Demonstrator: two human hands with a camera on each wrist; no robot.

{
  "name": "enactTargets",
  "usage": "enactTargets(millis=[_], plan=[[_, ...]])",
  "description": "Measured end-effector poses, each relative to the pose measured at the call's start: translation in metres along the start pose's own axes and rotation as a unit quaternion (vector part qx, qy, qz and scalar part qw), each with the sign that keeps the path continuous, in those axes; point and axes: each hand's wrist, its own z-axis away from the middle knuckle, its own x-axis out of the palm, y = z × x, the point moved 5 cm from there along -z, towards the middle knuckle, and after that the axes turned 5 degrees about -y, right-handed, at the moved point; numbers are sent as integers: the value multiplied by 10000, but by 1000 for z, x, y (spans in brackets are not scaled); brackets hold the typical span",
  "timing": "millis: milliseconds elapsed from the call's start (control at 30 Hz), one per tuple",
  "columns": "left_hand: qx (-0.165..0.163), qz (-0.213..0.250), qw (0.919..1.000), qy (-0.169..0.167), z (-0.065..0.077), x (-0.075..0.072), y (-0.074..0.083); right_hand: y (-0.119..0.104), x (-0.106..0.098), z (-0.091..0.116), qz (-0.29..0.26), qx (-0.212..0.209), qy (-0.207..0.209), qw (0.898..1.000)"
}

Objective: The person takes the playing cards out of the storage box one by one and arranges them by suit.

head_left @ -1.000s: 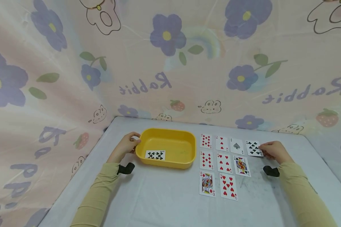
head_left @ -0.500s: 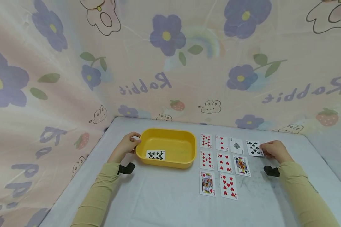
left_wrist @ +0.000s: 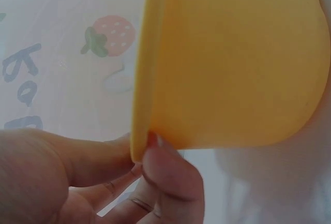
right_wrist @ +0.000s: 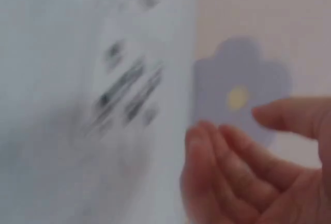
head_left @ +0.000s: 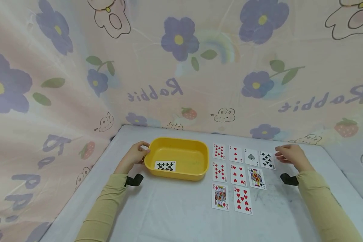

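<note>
My left hand (head_left: 134, 156) pinches the left rim of a yellow plastic basin (head_left: 181, 173). In the left wrist view, thumb and finger meet on the basin's rim (left_wrist: 142, 74). One clubs card (head_left: 165, 165) lies inside the basin. Off to the right, my right hand (head_left: 292, 156) is apart from a clubs card (head_left: 267, 160), the rightmost in the top row of face-up playing cards. Its fingers (right_wrist: 199, 167) are loosely bent with nothing held, thumb apart. Blurred marks of a card (right_wrist: 126, 94) show left of it in the right wrist view.
More cards lie in rows: an ace of spades (head_left: 251, 157), a jack (head_left: 256, 178), a king of diamonds (head_left: 220, 197) and a nine of hearts (head_left: 243, 200). They rest on a white-covered table (head_left: 175, 215). A patterned curtain (head_left: 199, 74) stands behind.
My right hand has let go of the clubs card and lifted slightly away. That card now sits a little left and closer to the ace. My left hand stays on the basin.
</note>
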Motion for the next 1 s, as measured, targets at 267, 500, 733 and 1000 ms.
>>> enactTargets(millis=[267,500,733,1000], plan=[[82,118,9999,14,1,-3,-1,-127,59,-17,-162,-1390,-1138,9836],[82,130,9999,78,1,0,1,-217,151,-25,279,-2136,-2259,9500],[116,140,9998,115,0,1,1,-253,243,-18,1083,-2216,-3438,9061],[105,154,9997,175,1,0,0,-254,300,-32,1397,-1973,-3911,8880]])
